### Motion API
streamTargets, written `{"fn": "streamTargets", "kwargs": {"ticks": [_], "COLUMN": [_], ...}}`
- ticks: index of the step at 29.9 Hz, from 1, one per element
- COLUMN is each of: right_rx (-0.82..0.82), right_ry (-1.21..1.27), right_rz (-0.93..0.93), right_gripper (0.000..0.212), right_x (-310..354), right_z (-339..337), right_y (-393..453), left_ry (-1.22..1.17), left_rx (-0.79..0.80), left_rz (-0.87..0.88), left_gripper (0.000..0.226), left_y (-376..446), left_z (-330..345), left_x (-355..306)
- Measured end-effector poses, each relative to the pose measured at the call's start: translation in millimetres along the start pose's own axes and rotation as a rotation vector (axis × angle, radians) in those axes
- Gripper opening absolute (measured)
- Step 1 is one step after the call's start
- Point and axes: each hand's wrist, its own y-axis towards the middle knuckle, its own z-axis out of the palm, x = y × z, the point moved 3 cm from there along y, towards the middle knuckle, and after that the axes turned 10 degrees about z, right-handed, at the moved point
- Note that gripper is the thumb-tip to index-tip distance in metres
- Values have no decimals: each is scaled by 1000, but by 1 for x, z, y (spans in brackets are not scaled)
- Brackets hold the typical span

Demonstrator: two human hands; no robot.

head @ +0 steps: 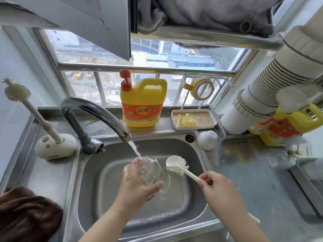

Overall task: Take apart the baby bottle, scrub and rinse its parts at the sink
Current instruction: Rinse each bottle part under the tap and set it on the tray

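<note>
We judge the task well underway: the bottle is already apart, and what remains looks like finishing this rinse, then the small parts.

Taking the sink [87, 172] as our landmark and going left to right: on its left rim a spiky brush [17, 92] stands in a white holder [56, 145]. The tap [97, 112] at the back left pours water. Over the basin, our left hand [138, 182] has its fingers wrapped round the clear bottle body [151, 172], held under the stream. Just right of it, the bottle brush [176, 165] is outside the bottle, its handle pinched by our right hand [215, 186].

Behind the sink stands a yellow detergent jug [143, 103]. At the back right, a tray [194, 127] holds a yellow nipple [188, 121] and a straw [178, 120], with a ring cap [203, 89] on the rack above; whether these are washed we cannot tell. Nothing blocks the basin.
</note>
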Motion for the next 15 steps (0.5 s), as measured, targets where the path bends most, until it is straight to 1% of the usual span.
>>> {"fn": "streamTargets", "kwargs": {"ticks": [5, 11, 15], "right_rx": [-31, -53, -53], "right_ry": [92, 222, 258], "right_rz": [40, 6, 1], "right_gripper": [11, 16, 8], "right_x": [-15, -27, -37], "right_z": [-11, -38, -67], "right_y": [5, 34, 75], "left_ry": [0, 24, 9], "left_rx": [46, 11, 6], "left_rz": [54, 137, 142], "left_gripper": [86, 86, 85], "left_y": [6, 35, 80], "left_z": [23, 59, 88], "left_x": [-2, -25, -55]}}
